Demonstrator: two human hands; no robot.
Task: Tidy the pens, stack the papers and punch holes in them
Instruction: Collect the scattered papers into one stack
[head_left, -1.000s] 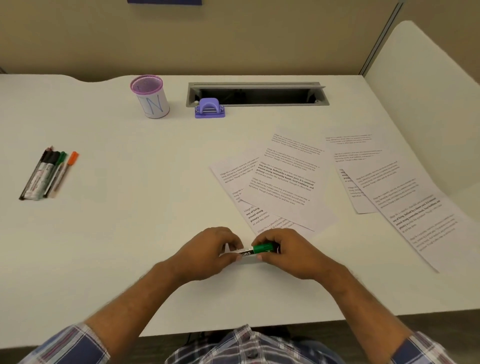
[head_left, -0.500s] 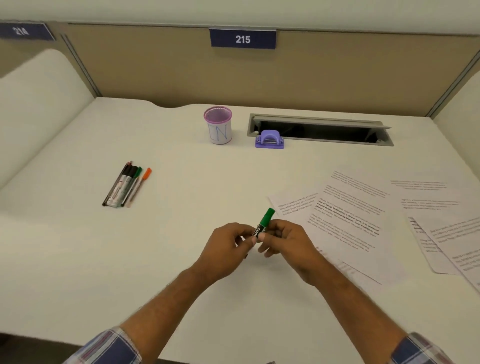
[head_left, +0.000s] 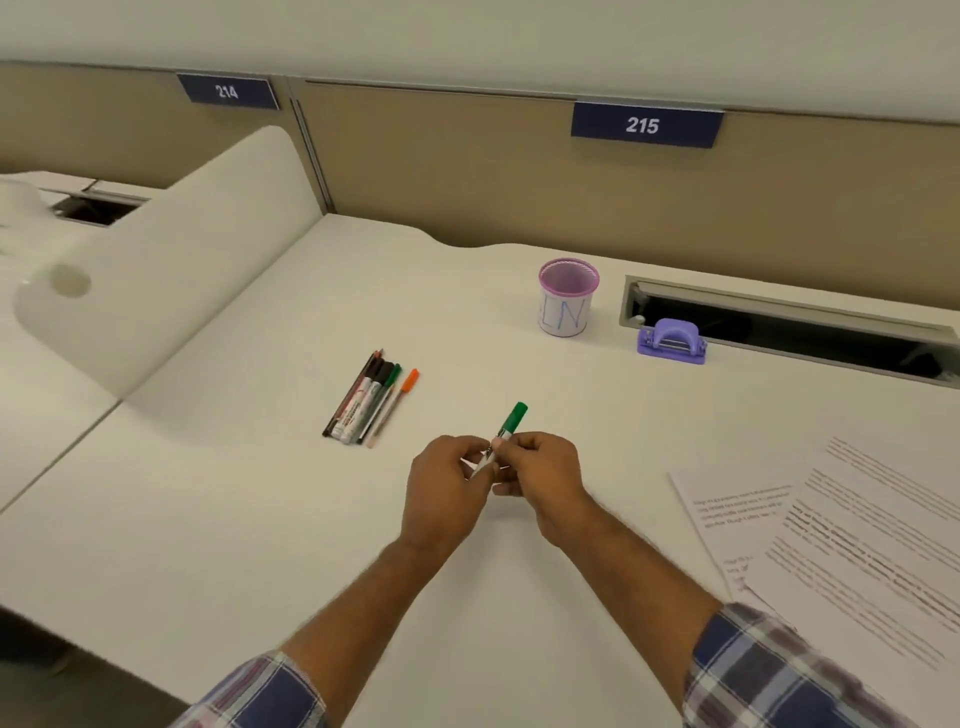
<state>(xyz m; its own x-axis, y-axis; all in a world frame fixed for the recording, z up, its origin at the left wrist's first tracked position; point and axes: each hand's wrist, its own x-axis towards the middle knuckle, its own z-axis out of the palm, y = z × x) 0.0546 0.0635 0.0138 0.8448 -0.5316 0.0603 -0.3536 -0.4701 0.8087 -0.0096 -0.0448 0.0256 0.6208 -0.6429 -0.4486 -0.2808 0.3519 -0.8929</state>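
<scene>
A green-capped marker (head_left: 510, 422) points up and away from me, held at its lower barrel by both hands above the desk. My left hand (head_left: 448, 488) pinches the bottom end and my right hand (head_left: 540, 475) grips just above it. Several pens and markers (head_left: 372, 399) lie side by side in a row to the left of my hands. A pink mesh pen cup (head_left: 567, 298) stands at the back. Beside it on the right sits a purple hole punch (head_left: 672, 341). Printed paper sheets (head_left: 852, 545) lie overlapped at the right edge.
A white desk (head_left: 260, 519) carries everything. An open cable tray slot (head_left: 789, 332) runs along the back right. A white rounded divider (head_left: 171, 260) stands on the left, and a beige partition with number plates (head_left: 644, 126) closes the back.
My view has swung left, so the papers slid to the right edge and the pen row came nearer the middle. The marker turned from lying flat between my hands to pointing up.
</scene>
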